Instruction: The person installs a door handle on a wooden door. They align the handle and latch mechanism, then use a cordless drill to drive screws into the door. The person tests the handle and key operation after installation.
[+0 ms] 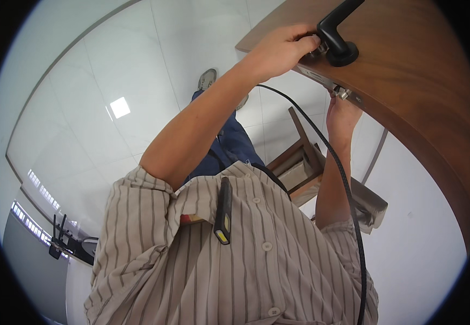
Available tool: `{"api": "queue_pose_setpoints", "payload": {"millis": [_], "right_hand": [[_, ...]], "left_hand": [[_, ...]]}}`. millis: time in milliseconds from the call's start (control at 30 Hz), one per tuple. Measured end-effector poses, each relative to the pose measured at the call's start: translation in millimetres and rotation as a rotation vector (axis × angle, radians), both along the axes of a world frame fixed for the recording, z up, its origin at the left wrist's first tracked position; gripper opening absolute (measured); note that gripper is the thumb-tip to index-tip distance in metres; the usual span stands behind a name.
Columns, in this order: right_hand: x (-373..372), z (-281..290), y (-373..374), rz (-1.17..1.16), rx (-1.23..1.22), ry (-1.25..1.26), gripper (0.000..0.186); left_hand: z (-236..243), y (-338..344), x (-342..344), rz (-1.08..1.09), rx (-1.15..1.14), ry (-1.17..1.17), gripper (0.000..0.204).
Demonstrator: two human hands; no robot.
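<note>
A brown wooden door (402,70) fills the upper right, with a black lever handle (336,35) on its face. My left hand (283,51) reaches up to the door, its thumb and fingers closed around a small shiny metal part (317,51) beside the handle's round base. Along the door's edge runs a metal lock plate (315,74). Below it, my right hand (344,116) is raised against the edge, fingers bent close to a short silver bolt-like piece (343,92). The door partly hides those fingertips, so what they grip is unclear.
A black braided cable (321,135) arcs in front of my right arm. Behind that arm stands a wooden chair-like frame (300,157). A slim black work light (223,211) hangs at my shirt pocket. Pale tiles (126,70) cover the floor; black equipment (67,241) stands at lower left.
</note>
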State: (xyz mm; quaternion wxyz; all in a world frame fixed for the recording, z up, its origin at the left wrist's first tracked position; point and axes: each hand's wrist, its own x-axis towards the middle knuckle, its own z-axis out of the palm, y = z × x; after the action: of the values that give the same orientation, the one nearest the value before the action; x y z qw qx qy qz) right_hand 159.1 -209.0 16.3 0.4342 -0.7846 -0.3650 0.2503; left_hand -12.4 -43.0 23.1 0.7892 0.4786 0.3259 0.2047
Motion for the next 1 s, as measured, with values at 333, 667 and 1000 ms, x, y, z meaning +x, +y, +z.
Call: {"api": "queue_pose_setpoints", "payload": {"millis": [333, 667, 1000], "right_hand": [[3.0, -5.3, 3.9, 0.032, -0.011, 0.020, 0.034], [-6.8, -0.4, 10.3, -0.003, 0.097, 0.057, 0.032], [-4.4, -2.8, 17.6, -0.139, 0.244, 0.692, 0.022]], "left_hand": [[-0.4, -13.7, 0.6, 0.064, 0.105, 0.012, 0.042], [-1.3, -9.8, 1.7, -0.015, 0.146, 0.072, 0.049], [-10.2, -12.4, -4.5, -0.063, 0.543, 0.068, 0.087]]}}
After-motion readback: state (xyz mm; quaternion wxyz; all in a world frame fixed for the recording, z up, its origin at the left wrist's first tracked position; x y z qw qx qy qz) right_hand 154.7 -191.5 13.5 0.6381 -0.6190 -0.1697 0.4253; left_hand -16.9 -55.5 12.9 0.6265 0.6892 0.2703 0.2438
